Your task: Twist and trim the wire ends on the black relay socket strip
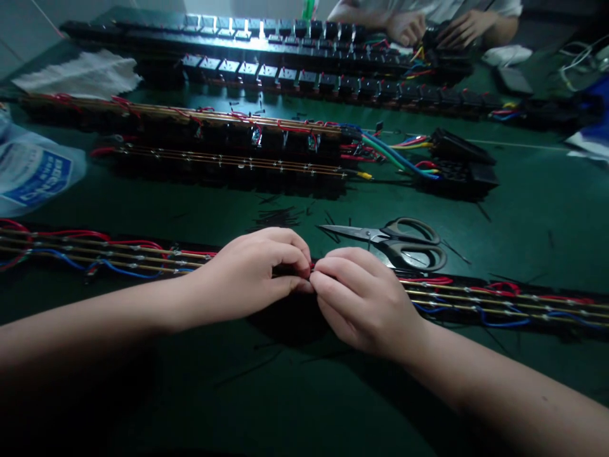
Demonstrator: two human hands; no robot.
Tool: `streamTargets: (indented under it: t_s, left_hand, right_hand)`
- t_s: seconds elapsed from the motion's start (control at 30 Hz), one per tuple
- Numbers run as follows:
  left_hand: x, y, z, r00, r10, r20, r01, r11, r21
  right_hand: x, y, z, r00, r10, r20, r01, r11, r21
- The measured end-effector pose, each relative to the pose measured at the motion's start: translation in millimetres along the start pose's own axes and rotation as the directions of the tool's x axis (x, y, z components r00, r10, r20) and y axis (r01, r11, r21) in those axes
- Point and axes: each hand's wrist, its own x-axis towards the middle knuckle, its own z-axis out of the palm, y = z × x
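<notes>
A long black strip [480, 297] with brass-coloured bars and red and blue wires lies across the near table. Over its middle, my left hand [259, 270] and my right hand [368, 295] meet, their fingertips bent into pinches that nearly touch. Whatever sits between the fingers is too small and too covered to make out. Scissors [385, 235] with dark handles lie just behind my right hand, blades pointing left. Thin black offcuts [278, 217] are scattered behind my left hand.
Behind lie more wired strips [228, 162], with coloured wires running to a black block [461, 168]. On the left are a plastic bag [38, 168] and white cloth [80, 73]. Across the table, another person's hands [464, 28] work by black parts.
</notes>
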Motion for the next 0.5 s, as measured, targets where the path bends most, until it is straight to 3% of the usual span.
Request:
streamTargets:
  t_s: [0.23, 0.5]
  left_hand:
    - [3.3, -0.3, -1.4, 0.999, 0.012, -0.039, -0.015, 0.998, -0.064]
    - [6.3, -5.8, -3.1, 0.998, 0.055, -0.034, -0.055, 0.998, -0.010]
  right_hand:
    - [-2.0, -0.3, 5.5, 0.999, 0.020, 0.027, -0.019, 0.999, -0.045]
    - [1.9, 0.2, 7.8, 0.999, 0.033, -0.042, -0.034, 0.999, -0.031]
